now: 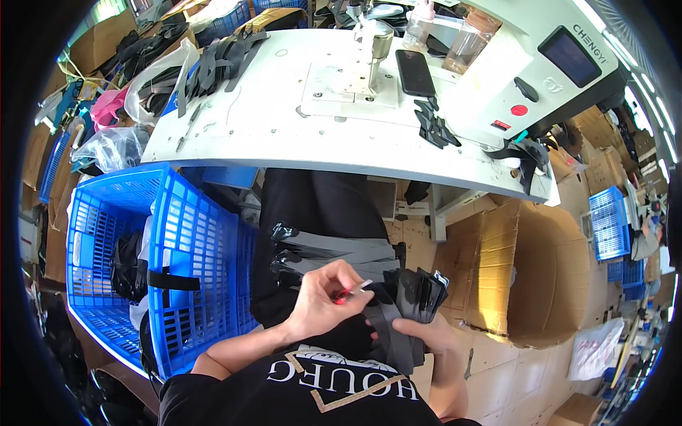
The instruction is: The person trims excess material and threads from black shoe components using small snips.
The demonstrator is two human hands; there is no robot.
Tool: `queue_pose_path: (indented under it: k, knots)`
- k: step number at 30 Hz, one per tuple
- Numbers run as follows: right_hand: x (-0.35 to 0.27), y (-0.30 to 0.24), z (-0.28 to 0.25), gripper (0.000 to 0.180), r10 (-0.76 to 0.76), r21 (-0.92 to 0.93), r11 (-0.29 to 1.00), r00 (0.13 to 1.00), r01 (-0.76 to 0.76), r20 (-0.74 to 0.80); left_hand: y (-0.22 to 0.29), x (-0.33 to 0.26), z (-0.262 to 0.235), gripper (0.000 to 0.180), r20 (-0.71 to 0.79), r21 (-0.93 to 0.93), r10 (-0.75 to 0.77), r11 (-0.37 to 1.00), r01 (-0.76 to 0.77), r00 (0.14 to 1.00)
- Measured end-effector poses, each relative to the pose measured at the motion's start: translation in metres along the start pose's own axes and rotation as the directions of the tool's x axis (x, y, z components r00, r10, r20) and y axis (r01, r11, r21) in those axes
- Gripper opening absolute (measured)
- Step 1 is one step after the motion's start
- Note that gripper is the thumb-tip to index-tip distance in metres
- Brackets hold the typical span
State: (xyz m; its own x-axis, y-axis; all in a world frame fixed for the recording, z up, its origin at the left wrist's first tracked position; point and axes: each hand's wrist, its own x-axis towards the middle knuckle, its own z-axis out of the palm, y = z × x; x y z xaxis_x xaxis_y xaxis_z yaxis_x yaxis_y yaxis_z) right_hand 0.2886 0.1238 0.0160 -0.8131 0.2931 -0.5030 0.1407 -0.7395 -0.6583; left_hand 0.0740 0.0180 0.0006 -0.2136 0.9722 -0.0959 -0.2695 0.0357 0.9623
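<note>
Over my lap, my left hand (323,302) is closed on a small red-handled cutting tool (342,294) with a short metal tip, its exact kind partly hidden by the fingers. The tip is close to a bundle of dark grey and black webbing straps (387,321). My right hand (428,334) grips that bundle from the right, thumb on top, and its other fingers are mostly hidden beneath. Shiny black ends stick out at the bundle's upper right. More grey straps (334,246) with shiny black ends lie across my thighs, just beyond my left hand.
Ahead stands a white sewing machine table (241,135) with a phone (415,72), black pieces (433,124) and a pile of straps (220,64). A blue plastic crate (202,277) is at my left, an opened cardboard box (490,273) at my right.
</note>
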Motion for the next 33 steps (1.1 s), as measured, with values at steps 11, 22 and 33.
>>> queue_pose_path:
  k: [11, 22, 33]
  knots:
    - [-0.022, -0.044, -0.045, 0.043, -0.426, -0.142, 0.905, 0.847, 0.401, -0.319, -0.068, -0.035, -0.072, 0.031, -0.742, 0.121, 0.059, 0.992, 0.046, 0.668]
    - [-0.015, -0.020, 0.004, 0.064, -0.158, 0.024, 0.987, 0.978, 0.156, 0.137, 0.007, -0.037, -0.061, 0.043, -0.234, 0.756, 0.457, 0.640, -0.135, 0.858]
    - [-0.001, 0.004, 0.042, 0.057, -0.089, 0.245, 0.969, 0.959, 0.021, 0.268, 0.053, 0.016, -0.034, 0.046, 0.383, 0.716, 0.677, 0.212, -0.665, 0.629]
